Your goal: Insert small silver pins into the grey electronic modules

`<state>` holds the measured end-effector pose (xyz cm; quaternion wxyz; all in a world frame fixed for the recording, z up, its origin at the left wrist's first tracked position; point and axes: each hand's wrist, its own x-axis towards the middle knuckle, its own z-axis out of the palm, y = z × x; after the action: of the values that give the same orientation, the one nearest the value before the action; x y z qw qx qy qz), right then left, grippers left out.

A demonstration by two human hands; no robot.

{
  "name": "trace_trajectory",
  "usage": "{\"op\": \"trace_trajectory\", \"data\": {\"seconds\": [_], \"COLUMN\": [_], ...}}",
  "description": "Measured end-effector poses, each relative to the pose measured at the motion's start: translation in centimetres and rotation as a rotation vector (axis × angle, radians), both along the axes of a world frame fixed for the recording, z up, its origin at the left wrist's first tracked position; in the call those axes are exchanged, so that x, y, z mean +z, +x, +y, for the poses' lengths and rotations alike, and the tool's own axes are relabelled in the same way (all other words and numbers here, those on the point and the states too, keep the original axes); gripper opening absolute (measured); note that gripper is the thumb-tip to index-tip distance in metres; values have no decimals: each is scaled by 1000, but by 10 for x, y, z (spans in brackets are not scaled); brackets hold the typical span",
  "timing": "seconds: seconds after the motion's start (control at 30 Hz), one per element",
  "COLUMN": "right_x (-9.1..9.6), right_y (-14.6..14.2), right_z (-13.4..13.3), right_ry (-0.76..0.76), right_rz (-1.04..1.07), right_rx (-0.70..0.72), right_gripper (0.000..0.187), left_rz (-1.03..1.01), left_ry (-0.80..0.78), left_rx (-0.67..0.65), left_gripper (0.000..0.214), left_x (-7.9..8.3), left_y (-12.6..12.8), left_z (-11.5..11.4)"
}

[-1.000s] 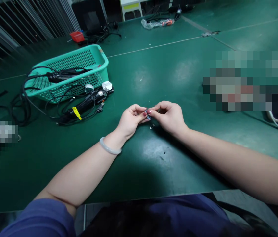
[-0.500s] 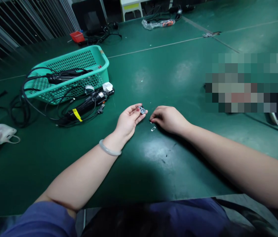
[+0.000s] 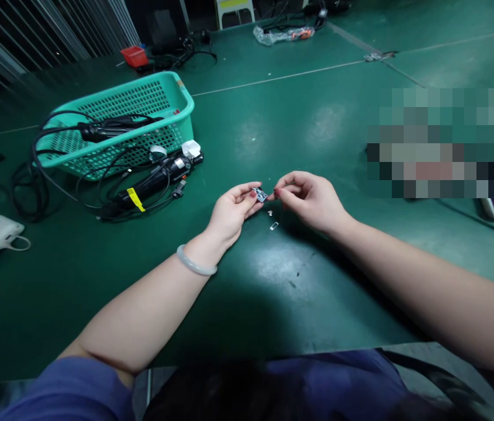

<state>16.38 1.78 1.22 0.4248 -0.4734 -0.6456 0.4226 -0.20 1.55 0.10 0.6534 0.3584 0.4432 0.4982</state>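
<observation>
The left hand (image 3: 231, 213) is pinching a small component (image 3: 259, 194) between thumb and fingertips, holding it just above the green table mat (image 3: 273, 134) in the middle of the view. The right hand (image 3: 312, 200) is curling in from the other side, thumb and forefinger narrowed to a fine pinch at the component's edge; whether they are gripping some tiny piece or only touching it, I cannot tell. The hold is looking light and set on the very edges, so the component is at risk of slipping or flicking out of the fingers if the right hand is pressing off-centre. A small metal clip (image 3: 273, 225) and a paler speck (image 3: 269, 213) are lying loose just below the hands, where a brushing wrist could be scattering them. The component is looking flat, roughly square, dark with silvery spots, and tilting toward the right hand; finer detail is too small to make out. The teal basket (image 3: 187, 108) and the black power tool (image 3: 154, 181) are sitting well apart on the left
</observation>
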Motion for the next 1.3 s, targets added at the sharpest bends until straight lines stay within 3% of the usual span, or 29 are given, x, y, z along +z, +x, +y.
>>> {"op": "trace_trajectory", "data": {"seconds": [0.17,0.3,0.7,1.03,1.3], "right_x": [-1,-3,-4,-5,3], "right_y": [-1,-3,-5,1,-2], "right_z": [1,0,-5,-4,-10], "right_ry": [49,130,413,807,949], "right_rz": [46,-46,-243,-678,-895], "right_rx": [-17,-32,-80,-120,-137], "right_gripper": [18,17,12,21,23], "left_rz": [11,22,-13,90,149], "left_ry": [-5,6,64,264,355], "left_rx": [27,23,73,127,148], "left_gripper": [7,6,25,34,32], "left_x": [1,2,1,-3,2], "left_y": [2,4,4,2,3], "left_z": [-2,-5,-7,-5,-8]}}
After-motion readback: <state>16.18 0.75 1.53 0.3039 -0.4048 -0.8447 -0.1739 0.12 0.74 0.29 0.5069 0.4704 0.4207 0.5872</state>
